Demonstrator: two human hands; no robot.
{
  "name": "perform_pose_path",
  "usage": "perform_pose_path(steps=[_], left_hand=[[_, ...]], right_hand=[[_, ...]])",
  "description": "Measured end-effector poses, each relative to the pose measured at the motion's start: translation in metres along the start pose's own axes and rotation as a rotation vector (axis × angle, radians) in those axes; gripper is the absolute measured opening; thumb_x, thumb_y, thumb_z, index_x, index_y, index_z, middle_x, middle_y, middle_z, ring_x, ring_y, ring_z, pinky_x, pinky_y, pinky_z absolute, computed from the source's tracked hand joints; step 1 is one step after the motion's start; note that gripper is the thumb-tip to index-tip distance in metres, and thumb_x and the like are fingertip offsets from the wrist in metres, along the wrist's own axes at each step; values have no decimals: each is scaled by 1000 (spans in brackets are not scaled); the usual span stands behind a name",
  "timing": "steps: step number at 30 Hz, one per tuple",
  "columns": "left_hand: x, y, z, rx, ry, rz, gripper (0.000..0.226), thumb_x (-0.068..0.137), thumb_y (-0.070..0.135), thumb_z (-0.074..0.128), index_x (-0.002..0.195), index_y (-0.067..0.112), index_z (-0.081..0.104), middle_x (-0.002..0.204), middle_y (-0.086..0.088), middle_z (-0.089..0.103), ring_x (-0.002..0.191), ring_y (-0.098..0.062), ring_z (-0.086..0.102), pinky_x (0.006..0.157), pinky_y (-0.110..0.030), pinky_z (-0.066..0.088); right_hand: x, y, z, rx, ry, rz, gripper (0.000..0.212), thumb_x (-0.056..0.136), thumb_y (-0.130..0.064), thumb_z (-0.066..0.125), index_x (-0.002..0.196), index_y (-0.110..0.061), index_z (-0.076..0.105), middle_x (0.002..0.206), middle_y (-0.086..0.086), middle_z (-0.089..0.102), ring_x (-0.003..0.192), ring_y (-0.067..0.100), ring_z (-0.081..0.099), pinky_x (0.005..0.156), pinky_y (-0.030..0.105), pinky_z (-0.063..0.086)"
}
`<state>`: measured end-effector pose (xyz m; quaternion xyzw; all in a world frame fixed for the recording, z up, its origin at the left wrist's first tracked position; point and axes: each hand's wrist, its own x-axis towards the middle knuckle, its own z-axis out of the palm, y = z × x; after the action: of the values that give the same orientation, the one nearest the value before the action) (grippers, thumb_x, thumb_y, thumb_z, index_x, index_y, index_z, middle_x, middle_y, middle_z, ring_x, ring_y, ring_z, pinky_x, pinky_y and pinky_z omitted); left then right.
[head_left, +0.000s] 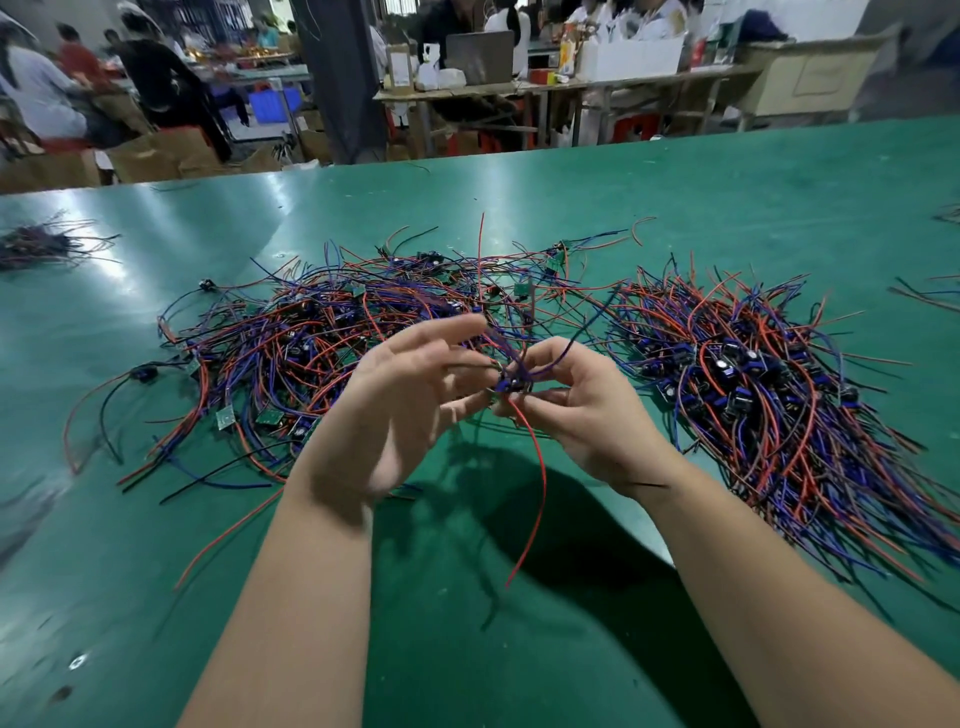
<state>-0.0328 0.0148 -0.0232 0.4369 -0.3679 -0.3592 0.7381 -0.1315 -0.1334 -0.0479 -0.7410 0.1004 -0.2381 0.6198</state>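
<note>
Wired module (511, 385), pinched in right hand (582, 410), left hand (410, 405) open-fingered alongside; step judged: untangling; next, likely: lay it aligned on right pile (769, 374).

2 bare forearms (311, 571), left hand (395, 410), right hand (587, 410)

Bright overhead glare on the table (218, 218); edges warped, blurred.

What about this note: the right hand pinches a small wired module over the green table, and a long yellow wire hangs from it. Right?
Not quite: the head view shows the long wire hanging from the module is red, not yellow. The right hand does pinch it over the green table.
</note>
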Motion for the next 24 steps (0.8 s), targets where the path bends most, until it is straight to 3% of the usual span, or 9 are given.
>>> perform_pose_path(steps=[2, 4, 6, 9, 12, 15, 20, 24], left_hand=[[1, 2, -3, -24, 113, -46, 33, 76, 45, 60, 98, 26, 75, 86, 7, 71, 84, -11, 65, 92, -46, 39], [4, 3, -2, 54, 176, -83, 47, 72, 57, 54, 106, 30, 71, 101, 6, 69, 92, -12, 61, 89, -44, 39], [6, -1, 4, 199, 201, -128, 58, 64, 60, 56, 115, 35, 64, 118, 8, 64, 107, -14, 57, 91, -43, 42], [7, -13, 13, 440, 161, -142, 61, 69, 46, 69, 126, 35, 54, 131, 8, 56, 120, -14, 56, 97, -40, 46], [8, -26, 14, 705, 222, -26, 49, 78, 31, 77, 124, 31, 58, 124, 12, 62, 111, -11, 60, 96, -38, 50], [8, -30, 14, 927, 305, 97, 34, 81, 29, 74, 112, 38, 63, 111, 18, 62, 99, -1, 60, 82, -32, 56], [9, -32, 15, 920, 414, 215, 18, 78, 20, 77, 91, 27, 65, 98, 5, 65, 86, -9, 65, 72, -30, 58], [10, -30, 14, 985, 490, 276, 14, 77, 26, 78, 74, 21, 65, 70, 9, 66, 64, 4, 60, 61, -7, 43]], right_hand=[[0, -1, -1, 68, 21, 16, 20, 79, 2, 70, 90, -11, 58, 90, 15, 69, 76, 26, 70, 71, 34, 55], [0, -3, -1, 117, 51, 10, 19, 79, 1, 71, 88, -9, 57, 75, 2, 71, 70, 19, 70, 60, 24, 54], [0, -6, -1, 217, 74, 32, 20, 79, 3, 69, 85, -9, 54, 68, 0, 69, 68, 22, 71, 54, 22, 52], [-1, -9, -1, 369, 93, 82, 21, 77, 0, 70, 85, -7, 52, 63, 1, 68, 58, 15, 68, 51, 20, 52], [-2, -9, -1, 451, 101, 111, 17, 71, -12, 70, 80, -7, 57, 59, -2, 65, 53, 9, 62, 53, 20, 53], [-2, -7, -1, 406, 67, 117, 7, 81, -3, 65, 82, -9, 62, 64, -2, 68, 57, 8, 63, 56, 18, 53], [-1, -10, -6, 364, 31, 88, 38, 75, 5, 70, 105, -16, 60, 73, 4, 66, 64, 12, 62, 63, 20, 52], [1, -13, -10, 340, 164, 91, 33, 75, 5, 71, 99, -14, 60, 68, -1, 67, 65, 14, 66, 58, 18, 49]])
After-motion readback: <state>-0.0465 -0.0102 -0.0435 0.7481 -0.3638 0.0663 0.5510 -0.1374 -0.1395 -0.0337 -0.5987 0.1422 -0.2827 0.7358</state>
